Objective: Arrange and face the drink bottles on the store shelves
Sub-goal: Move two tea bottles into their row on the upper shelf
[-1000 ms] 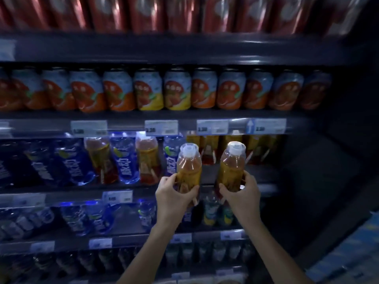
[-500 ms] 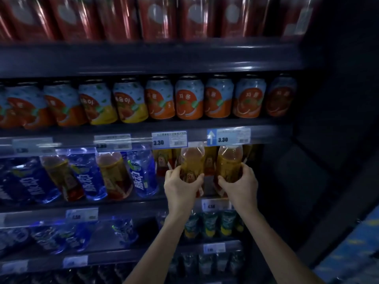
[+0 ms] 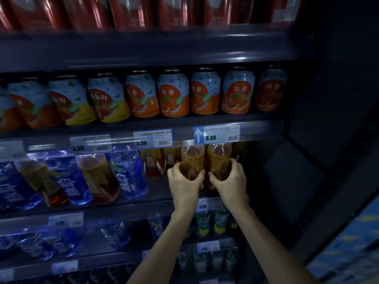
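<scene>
Two amber tea bottles stand side by side at the right end of the middle shelf (image 3: 160,193), their caps hidden behind the price rail. My left hand (image 3: 185,184) is wrapped around the left tea bottle (image 3: 192,160). My right hand (image 3: 229,181) grips the right tea bottle (image 3: 219,159). Both bottles are upright and nearly touching. More tea bottles with red bases (image 3: 151,165) stand behind and to the left of them.
Blue drink bottles (image 3: 129,173) and amber bottles (image 3: 98,177) lean along the same shelf to the left. Orange fruit cans (image 3: 174,93) line the shelf above, red cans (image 3: 131,11) the top one. Price tags (image 3: 217,133) hang on the rail. Green bottles (image 3: 207,222) sit below. A dark side wall (image 3: 307,160) is on the right.
Both hands have carried the two tea bottles up and in under the price rail onto the shelf, closer together. The view has shifted nearer and to the right.
</scene>
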A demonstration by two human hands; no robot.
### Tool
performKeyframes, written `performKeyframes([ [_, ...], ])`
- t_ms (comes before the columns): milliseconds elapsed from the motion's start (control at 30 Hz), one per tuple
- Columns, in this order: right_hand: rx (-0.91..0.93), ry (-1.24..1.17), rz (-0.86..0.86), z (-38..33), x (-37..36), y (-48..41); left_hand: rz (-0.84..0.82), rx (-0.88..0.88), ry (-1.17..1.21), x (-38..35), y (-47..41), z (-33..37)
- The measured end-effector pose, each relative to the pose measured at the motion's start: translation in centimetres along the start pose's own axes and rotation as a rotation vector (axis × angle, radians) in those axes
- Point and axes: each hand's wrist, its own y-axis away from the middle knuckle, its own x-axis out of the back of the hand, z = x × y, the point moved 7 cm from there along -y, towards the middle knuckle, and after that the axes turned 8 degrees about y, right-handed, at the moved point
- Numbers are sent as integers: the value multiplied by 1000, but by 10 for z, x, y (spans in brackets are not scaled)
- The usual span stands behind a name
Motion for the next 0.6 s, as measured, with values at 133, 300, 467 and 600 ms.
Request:
performKeyframes([
  [133,-4,1,33,1,1,12,-45,32,7,1,5,-14],
  [300,-49,-23,46,5,-3,20,-82,-2,23,3,6,-20],
  [467,-53,-11,59,6,-2,20,-72,-2,10,-1,8,-19],
  [600,-63,-12,73,13,6,17,-90,-14,10,-12,15,-13],
])
